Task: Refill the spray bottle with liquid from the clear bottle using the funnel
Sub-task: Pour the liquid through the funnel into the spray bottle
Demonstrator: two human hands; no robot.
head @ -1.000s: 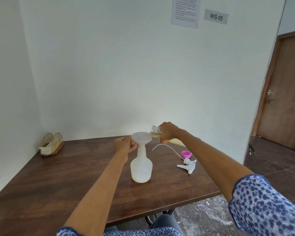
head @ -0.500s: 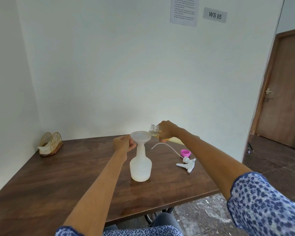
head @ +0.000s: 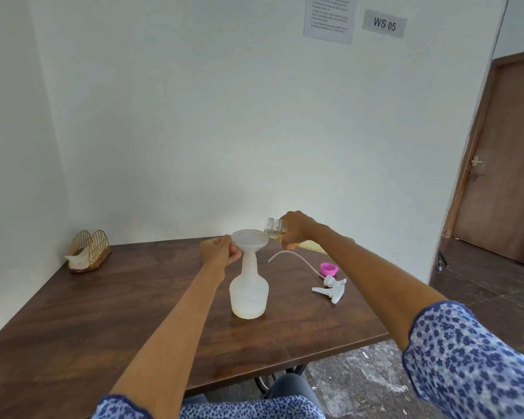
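- While my right hand (head: 297, 229) grasps the tilted clear bottle (head: 274, 228) to pour, its mouth sits over the funnel (head: 249, 238).
- My left hand (head: 220, 251) pinches the funnel rim, keeping it steady in the spray bottle (head: 249, 293).

Spray bottle (head: 249, 293) stood mid-worktop (head: 103, 322), funnel (head: 249, 239) seated in its neck. Left hand (head: 220, 252) at funnel's left rim; right hand (head: 297, 229) held clear bottle (head: 274, 228) tilted over right rim. Spray head (head: 330, 287) and cap (head: 328, 269) lay right of spray bottle. Napkin holder (head: 88, 251) sat far left, near wall.
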